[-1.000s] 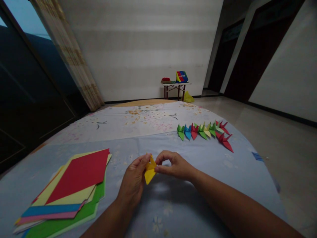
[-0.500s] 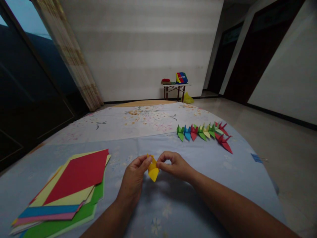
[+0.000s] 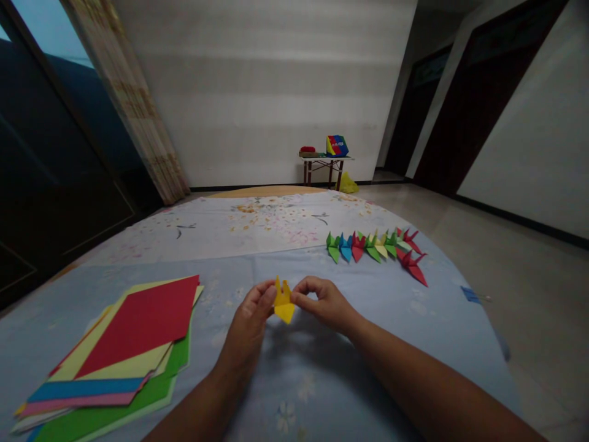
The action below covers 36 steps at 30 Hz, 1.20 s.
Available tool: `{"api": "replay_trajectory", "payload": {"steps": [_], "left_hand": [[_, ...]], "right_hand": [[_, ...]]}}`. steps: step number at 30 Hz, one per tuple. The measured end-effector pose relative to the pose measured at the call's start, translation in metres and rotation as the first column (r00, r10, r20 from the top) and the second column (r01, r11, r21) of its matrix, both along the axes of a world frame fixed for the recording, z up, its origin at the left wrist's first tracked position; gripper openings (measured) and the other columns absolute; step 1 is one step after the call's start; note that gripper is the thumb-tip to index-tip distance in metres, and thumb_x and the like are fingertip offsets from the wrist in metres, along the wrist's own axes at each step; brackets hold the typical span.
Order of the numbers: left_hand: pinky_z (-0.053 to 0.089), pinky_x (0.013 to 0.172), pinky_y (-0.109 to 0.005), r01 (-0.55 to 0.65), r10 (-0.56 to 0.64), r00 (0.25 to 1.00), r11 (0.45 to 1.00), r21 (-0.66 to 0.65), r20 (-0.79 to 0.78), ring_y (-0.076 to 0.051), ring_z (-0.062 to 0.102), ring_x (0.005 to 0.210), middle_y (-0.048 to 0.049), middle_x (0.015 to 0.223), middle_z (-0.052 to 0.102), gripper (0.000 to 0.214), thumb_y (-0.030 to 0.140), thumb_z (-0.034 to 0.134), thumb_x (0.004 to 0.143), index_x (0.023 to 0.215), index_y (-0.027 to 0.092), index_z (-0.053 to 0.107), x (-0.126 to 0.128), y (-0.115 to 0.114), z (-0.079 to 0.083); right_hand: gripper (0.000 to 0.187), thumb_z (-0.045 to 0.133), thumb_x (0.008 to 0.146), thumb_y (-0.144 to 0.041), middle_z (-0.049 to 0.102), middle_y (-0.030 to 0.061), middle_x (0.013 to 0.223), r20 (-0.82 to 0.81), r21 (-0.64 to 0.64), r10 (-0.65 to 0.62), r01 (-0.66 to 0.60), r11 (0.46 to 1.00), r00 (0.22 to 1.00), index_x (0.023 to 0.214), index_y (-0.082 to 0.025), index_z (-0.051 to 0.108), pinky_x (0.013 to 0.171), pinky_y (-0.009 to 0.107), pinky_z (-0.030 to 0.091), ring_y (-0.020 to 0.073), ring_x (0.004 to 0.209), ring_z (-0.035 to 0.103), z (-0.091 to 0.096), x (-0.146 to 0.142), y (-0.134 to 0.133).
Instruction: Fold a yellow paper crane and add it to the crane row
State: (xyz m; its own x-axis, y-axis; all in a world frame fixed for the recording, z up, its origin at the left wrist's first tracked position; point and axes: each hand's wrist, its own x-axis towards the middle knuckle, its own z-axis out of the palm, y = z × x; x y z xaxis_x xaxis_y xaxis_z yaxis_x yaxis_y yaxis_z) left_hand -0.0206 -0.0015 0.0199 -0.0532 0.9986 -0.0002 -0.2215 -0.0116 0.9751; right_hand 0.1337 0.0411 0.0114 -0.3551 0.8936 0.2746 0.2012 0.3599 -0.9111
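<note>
A small yellow folded paper crane (image 3: 284, 305) is held between my two hands above the blue part of the tablecloth (image 3: 257, 380). Two narrow points of it stand upward, and a wider pointed end hangs down. My left hand (image 3: 254, 307) pinches its left edge between thumb and fingers. On the other side, my right hand (image 3: 322, 304) grips the right edge with thumb and forefinger. Further back to the right, a row of folded paper cranes (image 3: 358, 247) in green, blue, red and pale yellow stands on the cloth.
At the left lies a stack of coloured paper sheets (image 3: 142, 325), a red one on top. A blue strip (image 3: 470, 294) sits at the table's right edge. Beyond the table, a small side table (image 3: 326, 159) bearing a colourful box (image 3: 337, 145) stands by the wall.
The yellow paper has tilted up and risen slightly, so its two upper points now show clearly. Both hands still hold it. The view has shifted a little.
</note>
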Motion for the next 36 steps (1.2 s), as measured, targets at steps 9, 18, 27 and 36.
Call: {"api": "replay_trajectory", "payload": {"steps": [9,18,27,36], "left_hand": [[0.036,0.051,-0.022,-0.032,0.015,0.986,0.994,-0.102,-0.164,-0.011,0.047,0.051,0.0036,0.055,0.052,0.036,0.052,0.059,0.071,0.071,0.016,0.056,0.003,-0.004,-0.013],[0.039,0.055,-0.022,0.041,-0.034,0.999,0.984,-0.175,0.043,-0.012,0.052,0.057,0.0005,0.062,0.059,0.029,0.043,0.065,0.067,0.072,0.015,0.061,0.002,-0.008,-0.014],[0.035,0.048,-0.021,0.031,-0.040,0.997,0.988,-0.152,-0.061,-0.011,0.046,0.050,0.0019,0.057,0.055,0.035,0.050,0.065,0.064,0.066,0.016,0.058,0.004,-0.007,-0.016],[0.027,0.042,-0.020,0.065,-0.091,0.986,0.981,-0.183,-0.139,-0.009,0.039,0.044,0.0038,0.049,0.049,0.042,0.057,0.067,0.058,0.062,0.016,0.060,0.005,-0.005,-0.022]], "right_hand": [[0.012,0.061,0.075,-0.028,0.060,0.0010,0.070,-0.079,0.184,-0.131,0.144,0.972,0.988,0.071,-0.017,0.064,0.068,0.025,0.043,0.0122,0.068,0.055,-0.004,0.004,0.004],[0.029,0.058,0.076,-0.045,0.060,0.0013,0.070,-0.064,0.019,-0.006,0.007,1.000,0.998,0.074,-0.016,0.063,0.065,0.025,0.043,0.0119,0.067,0.055,-0.005,0.007,0.006],[0.059,0.047,0.070,-0.070,0.053,-0.0008,0.056,-0.117,-0.438,0.056,-0.102,0.893,0.992,0.067,-0.012,0.058,0.046,0.020,0.033,0.0055,0.045,0.043,-0.010,-0.001,0.018],[0.038,0.065,0.066,-0.050,0.047,-0.0051,0.047,-0.321,-0.461,0.009,-0.164,0.872,0.947,0.062,-0.013,0.055,0.042,0.019,0.025,0.0040,0.039,0.036,-0.030,-0.009,0.023]]}}
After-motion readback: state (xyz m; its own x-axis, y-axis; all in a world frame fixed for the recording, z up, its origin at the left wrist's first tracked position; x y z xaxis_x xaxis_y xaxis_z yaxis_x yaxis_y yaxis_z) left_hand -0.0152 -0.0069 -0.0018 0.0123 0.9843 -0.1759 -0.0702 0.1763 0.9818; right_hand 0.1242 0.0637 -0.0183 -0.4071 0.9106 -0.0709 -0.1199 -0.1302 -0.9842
